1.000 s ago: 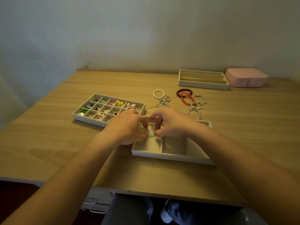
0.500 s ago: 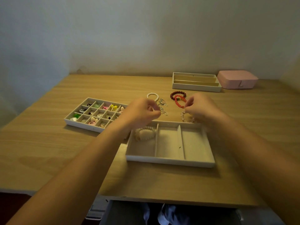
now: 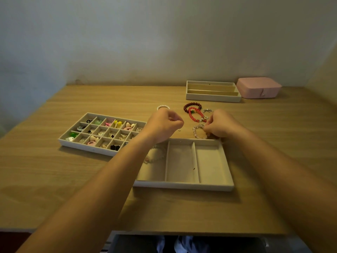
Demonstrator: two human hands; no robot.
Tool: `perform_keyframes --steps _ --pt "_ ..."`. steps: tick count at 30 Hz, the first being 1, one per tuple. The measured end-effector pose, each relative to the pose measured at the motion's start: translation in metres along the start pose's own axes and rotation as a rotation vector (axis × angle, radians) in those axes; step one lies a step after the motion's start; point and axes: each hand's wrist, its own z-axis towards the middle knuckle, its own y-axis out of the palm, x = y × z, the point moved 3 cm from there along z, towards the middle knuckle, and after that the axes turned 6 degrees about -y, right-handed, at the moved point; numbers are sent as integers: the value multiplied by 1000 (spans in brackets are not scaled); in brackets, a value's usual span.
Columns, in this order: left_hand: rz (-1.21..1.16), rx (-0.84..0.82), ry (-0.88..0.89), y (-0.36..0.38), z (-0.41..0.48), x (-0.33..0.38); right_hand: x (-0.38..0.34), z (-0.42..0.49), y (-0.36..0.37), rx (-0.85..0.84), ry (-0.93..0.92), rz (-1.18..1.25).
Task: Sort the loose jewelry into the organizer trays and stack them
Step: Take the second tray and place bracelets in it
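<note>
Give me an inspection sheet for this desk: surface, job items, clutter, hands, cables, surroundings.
Surface: wooden desk, light grain.
Job's things: grid tray holds small pieces; three-slot tray has a pale bracelet in its left slot, partly behind the forearm; long-slot tray at the back; pearl bracelet, brown bead bracelet, red bracelet and silver chain lie loose.
Clutter: pink box beside the long-slot tray.
Hands: right hand pinches a pink bead bracelet beyond the three-slot tray; left hand curled over a small silver piece, grip unclear.
Cables: nothing seen.
Surroundings: plain wall; cloth below the desk edge.
</note>
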Motion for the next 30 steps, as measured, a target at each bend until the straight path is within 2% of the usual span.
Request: perform_keyframes --steps 9,17,24,27,30 --pt "-39 8 -39 9 5 -4 -1 -3 3 -94 -38 -66" --pt "-66 51 -50 8 5 1 -27 -10 -12 58 -235 307" --pt "-300 -98 15 10 1 11 -57 -24 -32 -1 -354 530" --pt "-350 -76 78 6 -5 18 -66 -30 -37 -8 -394 550" --pt "-433 -95 54 1 -11 18 -73 -36 -41 -13 -405 593"
